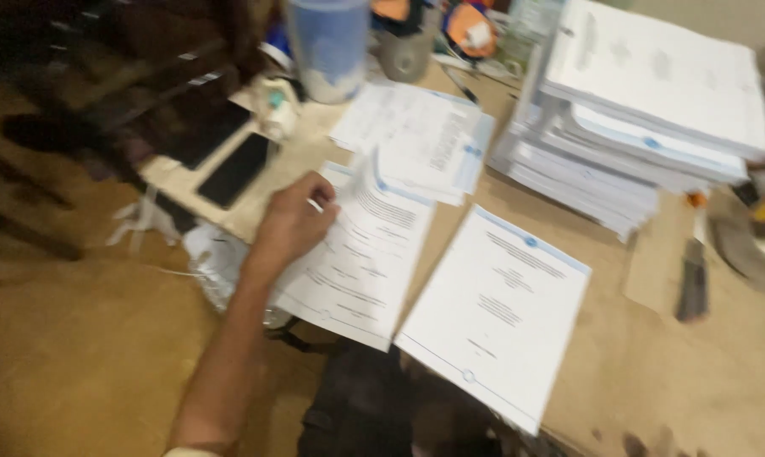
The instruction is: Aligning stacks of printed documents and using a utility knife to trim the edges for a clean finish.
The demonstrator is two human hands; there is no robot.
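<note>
Left hand point(294, 222) grip pinches 1 sheet point(359, 254); right hand unseen. Worktop point(645, 372): 1 separate sheet point(497, 313), 1 tall paper stack point(636, 127), 2 phones point(234, 169).

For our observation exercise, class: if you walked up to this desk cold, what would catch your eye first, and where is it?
First, the left hand at centre, fingers lifting the top sheet of a printed booklet. Beside it, to the right, lies a second booklet, jutting over the table's near edge. At upper right rises a tall stack of papers; two dark phones lie at the left edge.
</note>
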